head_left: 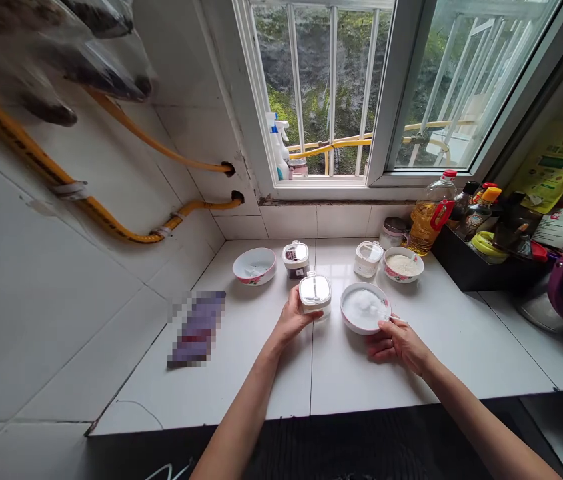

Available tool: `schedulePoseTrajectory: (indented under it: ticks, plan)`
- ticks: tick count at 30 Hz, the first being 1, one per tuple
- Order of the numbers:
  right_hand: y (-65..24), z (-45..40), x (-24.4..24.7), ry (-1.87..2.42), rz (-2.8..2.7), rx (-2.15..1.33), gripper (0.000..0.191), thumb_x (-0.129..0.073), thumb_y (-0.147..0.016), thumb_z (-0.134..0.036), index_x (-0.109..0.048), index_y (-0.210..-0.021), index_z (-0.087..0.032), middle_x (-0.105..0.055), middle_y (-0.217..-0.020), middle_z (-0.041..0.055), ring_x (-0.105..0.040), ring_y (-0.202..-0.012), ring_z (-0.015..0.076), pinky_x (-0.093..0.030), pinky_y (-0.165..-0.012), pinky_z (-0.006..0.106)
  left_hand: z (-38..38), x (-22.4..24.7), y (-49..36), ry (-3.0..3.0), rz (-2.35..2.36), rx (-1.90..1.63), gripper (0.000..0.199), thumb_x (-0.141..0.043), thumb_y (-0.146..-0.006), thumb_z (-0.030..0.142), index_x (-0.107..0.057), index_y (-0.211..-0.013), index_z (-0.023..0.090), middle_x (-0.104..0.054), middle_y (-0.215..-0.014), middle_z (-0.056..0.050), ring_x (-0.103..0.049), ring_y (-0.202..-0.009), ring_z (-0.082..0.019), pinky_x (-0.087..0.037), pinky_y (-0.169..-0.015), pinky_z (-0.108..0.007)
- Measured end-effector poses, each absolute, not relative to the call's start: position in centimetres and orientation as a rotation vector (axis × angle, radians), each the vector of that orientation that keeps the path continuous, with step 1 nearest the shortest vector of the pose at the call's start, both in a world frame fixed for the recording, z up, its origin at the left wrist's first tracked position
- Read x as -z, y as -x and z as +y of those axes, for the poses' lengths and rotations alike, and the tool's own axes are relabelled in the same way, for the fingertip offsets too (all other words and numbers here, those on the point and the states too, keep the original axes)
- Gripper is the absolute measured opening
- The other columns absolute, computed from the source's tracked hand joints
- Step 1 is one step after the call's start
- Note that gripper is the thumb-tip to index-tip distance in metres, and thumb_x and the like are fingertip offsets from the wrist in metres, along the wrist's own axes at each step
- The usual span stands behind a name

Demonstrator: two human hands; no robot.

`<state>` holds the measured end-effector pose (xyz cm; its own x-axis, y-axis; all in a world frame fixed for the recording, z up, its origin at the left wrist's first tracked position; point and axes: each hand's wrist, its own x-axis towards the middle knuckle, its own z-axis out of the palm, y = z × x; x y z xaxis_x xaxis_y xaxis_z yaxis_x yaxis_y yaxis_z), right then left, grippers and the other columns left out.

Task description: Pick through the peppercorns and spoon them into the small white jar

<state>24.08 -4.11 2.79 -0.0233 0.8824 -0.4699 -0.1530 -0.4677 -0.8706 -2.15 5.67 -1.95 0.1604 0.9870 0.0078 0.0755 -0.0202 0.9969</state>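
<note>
My left hand [295, 315] is closed around a small clear seasoning jar [315, 292] with a white-framed transparent lid, which is down. My right hand [397, 345] grips the near right rim of a bowl [348, 321] that holds white granules [365, 305]. A pale handle, perhaps a spoon's, shows by the right fingers. Behind the left hand stands a similar jar [296, 260] with dark contents. Beyond the bowl are another lidded jar [368, 259] and a bowl [405, 277] of off-white grains with a spoon in it.
A white bowl [254, 267] with a spoon sits at the back left. On the left lies a blurred purple packet [198, 330]. An oil bottle [428, 217], a dark-lidded jar [394, 233] and a black box [454, 257] of bottles stand back right, near a metal pot [551, 303].
</note>
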Motion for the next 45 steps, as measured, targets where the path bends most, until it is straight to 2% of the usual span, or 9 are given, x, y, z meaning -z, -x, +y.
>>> schedulePoseTrajectory:
  ticks: [14,18,23,27,32,36,39,42,45]
  plan:
    - [-25.2,-2.9,-2.6,1.383,-0.912,-1.682,0.036,-0.076,-0.079,-0.041,-0.058,-0.098,-0.017,-0.074,-0.071,0.0065,-0.072,-0.058,0.0174,-0.062,-0.056,0.027,6.0,2.2,2.6,-1.376,1.068,-1.075,0.071,-0.089,-0.059,0.027,-0.055,-0.122,0.027,-0.064,-0.127,-0.008,-0.055,-0.126,-0.033,-0.040,-0.108,-0.050]
    - [-26.6,-2.7,-2.9,1.336,-1.044,-1.749,0.054,-0.083,-0.072,-0.044,-0.059,-0.111,-0.015,-0.074,-0.079,0.0072,-0.074,-0.063,0.0197,-0.062,-0.059,0.029,6.1,2.4,2.7,-1.365,1.023,-1.080,0.073,-0.089,-0.059,0.027,-0.055,-0.124,0.029,-0.064,-0.128,-0.008,-0.056,-0.127,-0.032,-0.040,-0.109,-0.051]
    - [-29.8,-2.0,-3.2,1.305,-1.176,-1.865,0.087,-0.091,-0.063,-0.027,-0.048,-0.138,-0.020,-0.075,-0.099,0.0080,-0.075,-0.070,0.0201,-0.062,-0.067,0.032,6.0,2.6,2.7,-1.362,0.958,-1.082,0.076,-0.087,-0.061,0.026,-0.054,-0.129,0.029,-0.061,-0.133,-0.009,-0.054,-0.129,-0.032,-0.039,-0.111,-0.050]
    - [-31.4,-0.2,-3.3,1.434,-1.169,-1.726,0.063,-0.086,-0.072,-0.030,-0.058,-0.126,-0.015,-0.076,-0.095,0.0099,-0.073,-0.068,0.0175,-0.062,-0.067,0.031,6.0,2.5,2.6,-1.364,0.930,-1.095,0.087,-0.088,-0.059,0.023,-0.050,-0.138,0.030,-0.055,-0.142,-0.008,-0.050,-0.132,-0.032,-0.037,-0.113,-0.049]
    - [-30.6,3.0,-4.2,1.572,-1.197,-1.482,0.037,-0.070,-0.089,-0.040,-0.065,-0.115,-0.014,-0.073,-0.078,0.0049,-0.067,-0.054,0.0123,-0.054,-0.048,0.021,6.1,2.4,2.5,-1.360,0.952,-1.099,0.092,-0.088,-0.059,0.023,-0.048,-0.141,0.032,-0.054,-0.143,-0.009,-0.048,-0.134,-0.034,-0.036,-0.113,-0.052]
    - [-29.0,4.4,-4.0,1.533,-1.327,-1.493,0.040,-0.065,-0.089,-0.051,-0.068,-0.111,-0.018,-0.066,-0.059,-0.0020,-0.062,-0.045,0.0118,-0.047,-0.040,0.019,6.2,2.2,2.5,-1.353,0.970,-1.087,0.089,-0.087,-0.058,0.019,-0.051,-0.138,0.033,-0.058,-0.138,-0.008,-0.052,-0.131,-0.034,-0.039,-0.111,-0.053]
    - [-28.4,4.6,-3.0,1.506,-1.436,-1.416,0.045,-0.066,-0.083,-0.061,-0.069,-0.093,-0.017,-0.057,-0.045,-0.0048,-0.052,-0.035,0.0110,-0.040,-0.035,0.020,6.1,1.9,2.6,-1.352,0.962,-1.077,0.089,-0.087,-0.057,0.017,-0.052,-0.138,0.034,-0.059,-0.138,-0.008,-0.053,-0.130,-0.033,-0.040,-0.110,-0.052]
    - [-28.2,4.5,-2.2,1.501,-1.456,-1.367,0.048,-0.067,-0.077,-0.066,-0.064,-0.077,-0.017,-0.053,-0.039,-0.0049,-0.047,-0.032,0.0113,-0.035,-0.033,0.021,6.0,1.6,2.6,-1.353,0.939,-1.062,0.089,-0.086,-0.057,0.015,-0.052,-0.138,0.033,-0.057,-0.140,-0.009,-0.053,-0.131,-0.032,-0.041,-0.110,-0.050]
    - [-28.2,4.3,-2.0,1.499,-1.440,-1.341,0.048,-0.068,-0.074,-0.066,-0.063,-0.074,-0.018,-0.053,-0.038,-0.0055,-0.044,-0.032,0.0104,-0.035,-0.033,0.022,5.9,1.4,2.6,-1.352,0.929,-1.051,0.086,-0.085,-0.058,0.015,-0.054,-0.136,0.032,-0.057,-0.140,-0.008,-0.050,-0.135,-0.032,-0.040,-0.111,-0.050]
